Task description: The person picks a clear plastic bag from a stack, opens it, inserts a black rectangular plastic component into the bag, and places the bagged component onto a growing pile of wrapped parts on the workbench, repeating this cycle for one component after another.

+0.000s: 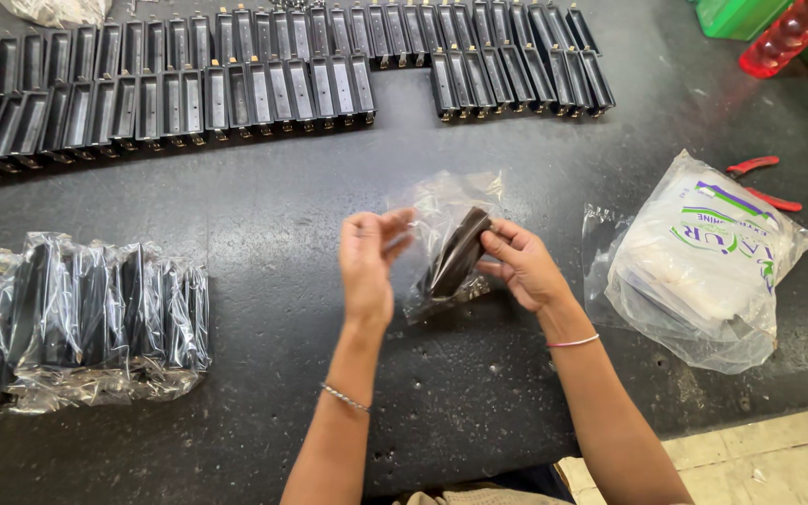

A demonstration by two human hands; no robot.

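Hands (441, 257) around, seemingly, bagged black part (457, 251)

Rows of parts (264, 75) run across the top; wrapped parts (77, 318) lie lower left; bag stack (703, 262) right, pliers (764, 182) behind it.

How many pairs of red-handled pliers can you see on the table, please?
1: the red-handled pliers lie at the table's right side, partly hidden behind the large plastic bag. Others may be hidden.

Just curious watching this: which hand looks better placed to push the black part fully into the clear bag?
Probably the right hand: its fingers grip the black part, while the left hand pinches the clear bag.
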